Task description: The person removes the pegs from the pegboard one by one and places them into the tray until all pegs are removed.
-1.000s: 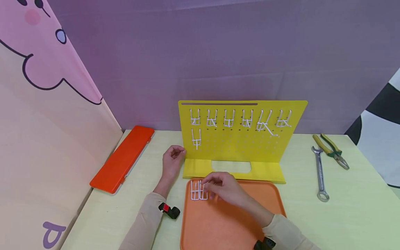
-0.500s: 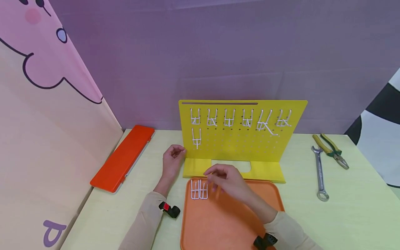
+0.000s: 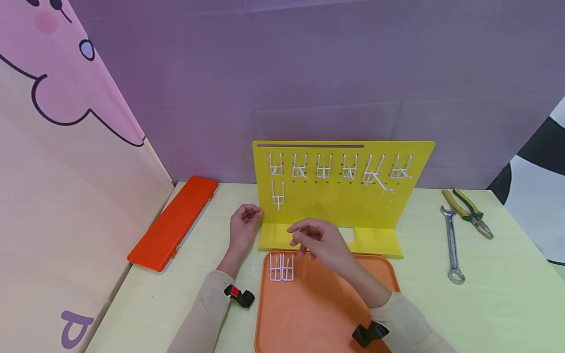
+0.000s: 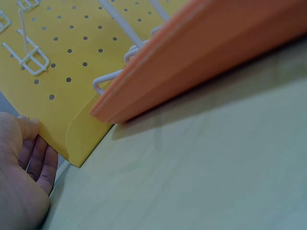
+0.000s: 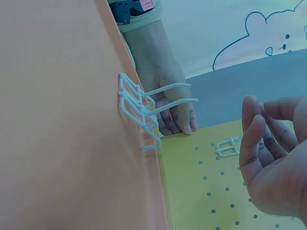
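My left hand [image 3: 244,228] grips the left edge of the yellow pegboard [image 3: 335,203], thumb in front and fingers behind it in the left wrist view. White wire hooks hang along the board's top row, and one more hook [image 4: 34,62] hangs below at the left. Over the far part of the orange tray [image 3: 287,318] hovers my right hand [image 3: 322,245], its fingers loosely bent with nothing between them. Beside it, at the tray's far left corner, lie white wire hooks [image 3: 281,280], close together with prongs up in the right wrist view [image 5: 129,103].
An orange-red flat case [image 3: 176,223] lies left on the pale table [image 3: 499,294]. To the right are a combination wrench [image 3: 451,245] and green-and-yellow pliers [image 3: 470,213]. A purple cloth wall [image 3: 331,73] stands behind the board.
My right hand has lifted from beside the hooks on the tray and moved away toward the board's base. The left hand stays at the board's edge.
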Demonstrator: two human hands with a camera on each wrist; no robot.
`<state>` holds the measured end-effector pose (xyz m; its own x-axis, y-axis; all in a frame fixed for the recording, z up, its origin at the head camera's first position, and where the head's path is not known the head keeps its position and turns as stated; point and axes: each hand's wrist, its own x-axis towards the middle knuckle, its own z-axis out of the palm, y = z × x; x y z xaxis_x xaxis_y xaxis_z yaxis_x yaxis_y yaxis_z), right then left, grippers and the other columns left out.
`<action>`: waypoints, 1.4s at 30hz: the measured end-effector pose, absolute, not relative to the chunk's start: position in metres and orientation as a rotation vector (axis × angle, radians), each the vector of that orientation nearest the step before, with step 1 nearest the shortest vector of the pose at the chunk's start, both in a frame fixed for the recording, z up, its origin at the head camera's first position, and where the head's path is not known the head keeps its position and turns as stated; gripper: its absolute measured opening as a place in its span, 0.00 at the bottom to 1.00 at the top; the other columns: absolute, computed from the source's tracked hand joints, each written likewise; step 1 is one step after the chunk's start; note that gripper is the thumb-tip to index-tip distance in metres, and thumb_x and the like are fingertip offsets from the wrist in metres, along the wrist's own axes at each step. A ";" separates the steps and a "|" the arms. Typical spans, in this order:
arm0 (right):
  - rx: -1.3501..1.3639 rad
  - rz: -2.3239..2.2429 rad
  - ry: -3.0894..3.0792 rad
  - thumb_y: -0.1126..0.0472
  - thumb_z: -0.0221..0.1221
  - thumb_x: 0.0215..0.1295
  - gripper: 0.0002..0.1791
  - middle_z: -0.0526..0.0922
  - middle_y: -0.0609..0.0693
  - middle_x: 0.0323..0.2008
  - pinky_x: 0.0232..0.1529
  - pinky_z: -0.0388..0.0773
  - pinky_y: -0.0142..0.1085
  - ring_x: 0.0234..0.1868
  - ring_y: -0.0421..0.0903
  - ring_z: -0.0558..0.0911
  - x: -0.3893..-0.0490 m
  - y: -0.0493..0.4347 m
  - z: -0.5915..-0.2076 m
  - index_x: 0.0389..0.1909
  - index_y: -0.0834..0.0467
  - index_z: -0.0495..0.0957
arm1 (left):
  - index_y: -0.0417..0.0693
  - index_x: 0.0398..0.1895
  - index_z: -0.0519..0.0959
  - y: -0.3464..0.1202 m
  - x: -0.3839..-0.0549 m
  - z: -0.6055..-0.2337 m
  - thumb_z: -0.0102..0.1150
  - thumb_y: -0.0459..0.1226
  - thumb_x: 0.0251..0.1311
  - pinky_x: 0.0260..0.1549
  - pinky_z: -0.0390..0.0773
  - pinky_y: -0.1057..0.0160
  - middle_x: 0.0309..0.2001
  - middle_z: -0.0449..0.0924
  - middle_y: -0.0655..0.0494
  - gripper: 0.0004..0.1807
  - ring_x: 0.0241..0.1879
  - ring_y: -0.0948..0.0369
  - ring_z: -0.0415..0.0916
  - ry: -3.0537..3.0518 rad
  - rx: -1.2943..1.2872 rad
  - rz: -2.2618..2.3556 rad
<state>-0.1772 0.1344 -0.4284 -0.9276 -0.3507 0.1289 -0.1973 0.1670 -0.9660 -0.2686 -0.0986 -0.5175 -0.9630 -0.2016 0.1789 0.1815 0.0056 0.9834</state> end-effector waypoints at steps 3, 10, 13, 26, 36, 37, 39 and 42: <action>-0.543 -1.882 2.309 0.65 0.63 0.82 0.09 0.89 0.68 0.41 0.26 0.80 0.36 0.29 0.52 0.87 -0.179 0.134 -0.429 0.54 0.63 0.88 | 0.32 0.45 0.83 -0.098 -0.268 -0.518 0.68 0.24 0.72 0.44 0.81 0.73 0.42 0.84 0.48 0.04 0.40 0.61 0.80 -2.010 0.019 -2.047; -0.555 -1.921 2.342 0.66 0.63 0.82 0.09 0.90 0.57 0.37 0.24 0.77 0.36 0.28 0.51 0.86 -0.187 0.130 -0.430 0.54 0.63 0.88 | 0.33 0.45 0.83 -0.098 -0.270 -0.519 0.68 0.24 0.73 0.43 0.81 0.73 0.42 0.84 0.47 0.04 0.40 0.62 0.80 -2.008 0.025 -2.051; -0.545 -1.958 2.346 0.66 0.63 0.81 0.09 0.90 0.54 0.36 0.23 0.75 0.34 0.27 0.48 0.86 -0.192 0.127 -0.431 0.54 0.64 0.87 | 0.31 0.46 0.82 -0.098 -0.270 -0.518 0.68 0.24 0.73 0.43 0.81 0.73 0.42 0.84 0.45 0.04 0.40 0.62 0.80 -2.010 0.020 -2.049; -0.505 -2.098 2.351 0.67 0.65 0.80 0.15 0.87 0.54 0.38 0.22 0.72 0.32 0.25 0.44 0.85 -0.210 0.106 -0.433 0.62 0.66 0.84 | 0.30 0.47 0.82 -0.097 -0.269 -0.516 0.68 0.25 0.73 0.43 0.81 0.74 0.44 0.84 0.41 0.05 0.41 0.61 0.79 -2.010 0.035 -2.059; -0.510 -2.114 2.301 0.65 0.63 0.82 0.17 0.85 0.67 0.45 0.21 0.75 0.33 0.28 0.56 0.88 -0.222 0.094 -0.444 0.66 0.65 0.83 | 0.36 0.46 0.83 -0.098 -0.268 -0.517 0.68 0.25 0.74 0.44 0.82 0.74 0.44 0.84 0.45 0.03 0.42 0.60 0.80 -2.032 0.037 -2.043; -0.517 -2.118 2.294 0.65 0.63 0.82 0.17 0.85 0.69 0.46 0.22 0.75 0.34 0.29 0.59 0.88 -0.223 0.093 -0.445 0.66 0.65 0.83 | 0.37 0.45 0.84 -0.098 -0.268 -0.518 0.68 0.25 0.74 0.44 0.82 0.74 0.44 0.84 0.45 0.03 0.42 0.60 0.81 -2.032 0.036 -2.043; -0.527 -2.124 2.279 0.64 0.63 0.83 0.17 0.84 0.71 0.48 0.22 0.76 0.35 0.30 0.61 0.89 -0.224 0.092 -0.446 0.66 0.64 0.83 | 0.38 0.45 0.84 -0.098 -0.268 -0.518 0.68 0.25 0.74 0.44 0.82 0.74 0.43 0.85 0.46 0.03 0.42 0.60 0.81 -2.031 0.035 -2.044; -0.521 -2.127 2.268 0.64 0.63 0.83 0.17 0.86 0.67 0.52 0.23 0.76 0.34 0.30 0.52 0.90 -0.226 0.090 -0.447 0.66 0.63 0.84 | 0.39 0.44 0.84 -0.099 -0.268 -0.517 0.68 0.25 0.74 0.45 0.82 0.74 0.43 0.85 0.48 0.03 0.42 0.60 0.81 -2.020 0.021 -2.046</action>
<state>-0.2260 0.0896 -0.4467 -0.9454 -0.2301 0.2308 -0.2452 0.0354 -0.9688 -0.2679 -0.0992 -0.5173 -0.9647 -0.1972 0.1746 0.1772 0.0048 0.9842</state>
